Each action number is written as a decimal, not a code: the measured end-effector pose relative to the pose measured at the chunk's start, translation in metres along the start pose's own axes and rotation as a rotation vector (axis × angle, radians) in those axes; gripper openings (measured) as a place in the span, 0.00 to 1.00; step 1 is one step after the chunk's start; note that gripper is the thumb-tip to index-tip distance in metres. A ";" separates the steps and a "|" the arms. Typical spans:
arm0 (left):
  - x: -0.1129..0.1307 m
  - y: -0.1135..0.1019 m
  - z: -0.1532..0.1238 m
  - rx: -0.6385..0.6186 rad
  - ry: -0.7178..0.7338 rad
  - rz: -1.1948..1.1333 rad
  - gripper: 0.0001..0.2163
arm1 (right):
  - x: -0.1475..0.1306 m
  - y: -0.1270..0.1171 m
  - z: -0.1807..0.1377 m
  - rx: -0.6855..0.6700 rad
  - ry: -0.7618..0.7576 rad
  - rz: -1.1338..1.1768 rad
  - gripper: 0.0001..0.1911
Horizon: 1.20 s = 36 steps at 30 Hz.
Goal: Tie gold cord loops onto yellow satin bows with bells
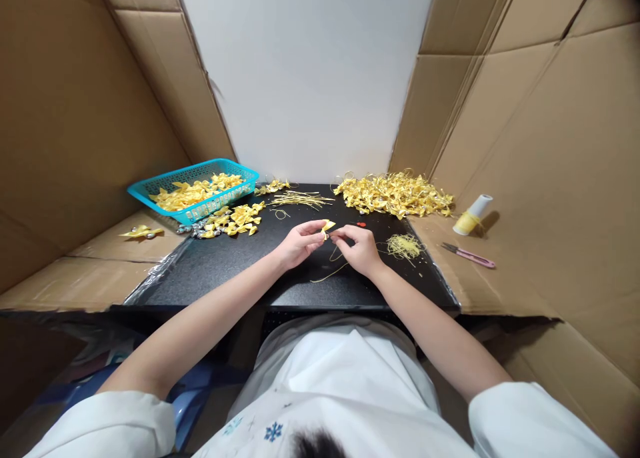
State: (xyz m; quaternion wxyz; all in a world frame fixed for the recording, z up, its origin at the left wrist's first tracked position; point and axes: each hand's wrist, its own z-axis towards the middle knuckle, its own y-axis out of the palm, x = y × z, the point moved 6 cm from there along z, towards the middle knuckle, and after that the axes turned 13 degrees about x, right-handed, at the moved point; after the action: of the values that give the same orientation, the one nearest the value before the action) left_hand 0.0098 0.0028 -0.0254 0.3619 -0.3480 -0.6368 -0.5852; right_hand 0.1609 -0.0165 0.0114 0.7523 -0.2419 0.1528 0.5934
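Over the middle of the black table my left hand (301,243) is closed, pinching a small yellow ribbon bow (327,227) between thumb and fingertips. My right hand (359,246) is closed right beside the bow, its fingertips pressed together on a thin yellow cord (334,273). That cord hangs in a loop below the hands, and one end trails left. The exact spot where cord and bow meet is hidden by the fingers.
Left stands a blue basket (150,195) of yellow bows, with loose bows (240,219) before it. Cut cords (303,199) lie behind my hands. Back right is a heap of bows (395,195). Thread scraps (404,246), a thread cone (473,216) and pink snips (470,255) lie right.
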 end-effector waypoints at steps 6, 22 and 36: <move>0.000 0.001 0.000 -0.014 -0.009 -0.018 0.17 | -0.001 -0.001 0.000 -0.011 -0.021 -0.002 0.06; -0.001 -0.001 0.000 -0.024 -0.018 -0.013 0.16 | 0.001 0.000 0.000 -0.019 0.007 0.002 0.06; 0.000 0.003 -0.003 -0.017 -0.025 -0.034 0.17 | 0.000 0.000 0.000 -0.025 0.004 -0.006 0.06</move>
State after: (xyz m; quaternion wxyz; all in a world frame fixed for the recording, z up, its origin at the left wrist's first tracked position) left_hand 0.0122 -0.0002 -0.0235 0.3410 -0.3472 -0.6422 -0.5922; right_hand 0.1607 -0.0167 0.0116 0.7508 -0.2532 0.1461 0.5923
